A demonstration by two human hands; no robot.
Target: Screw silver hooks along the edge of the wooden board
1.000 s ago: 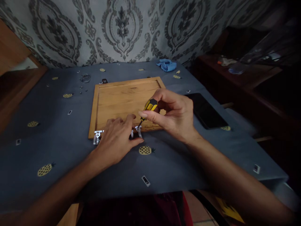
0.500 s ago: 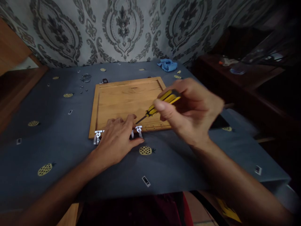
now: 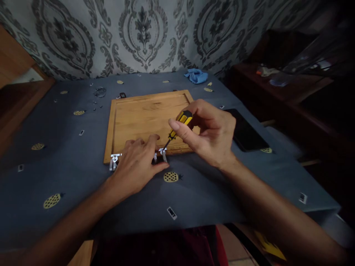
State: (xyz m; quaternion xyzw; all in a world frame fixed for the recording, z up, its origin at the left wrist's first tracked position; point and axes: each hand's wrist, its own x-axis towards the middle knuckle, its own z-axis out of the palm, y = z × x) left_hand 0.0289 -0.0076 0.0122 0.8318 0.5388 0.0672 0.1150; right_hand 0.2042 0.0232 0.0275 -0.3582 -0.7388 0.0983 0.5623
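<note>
A wooden board point(image 3: 144, 114) lies on a blue cloth with pineapple print. A metal bracket piece point(image 3: 163, 153) sits at its near edge, and another metal piece point(image 3: 113, 161) shows to the left. My left hand point(image 3: 137, 166) lies flat over the near edge of the board between them, fingers spread on the metal part. My right hand point(image 3: 209, 133) is closed on a yellow and black screwdriver point(image 3: 179, 125). The screwdriver's tip points down at the bracket piece.
A black phone point(image 3: 245, 133) lies right of the board. A blue cloth point(image 3: 196, 76) and small screws point(image 3: 95, 105) with a clear round thing point(image 3: 100, 91) are at the back. A dark wooden side table point(image 3: 280, 96) stands to the right. Patterned wall behind.
My right hand lifted the screwdriver up and to the right, then brought it back down, tip at the bracket piece again. My left hand has stayed in place.
</note>
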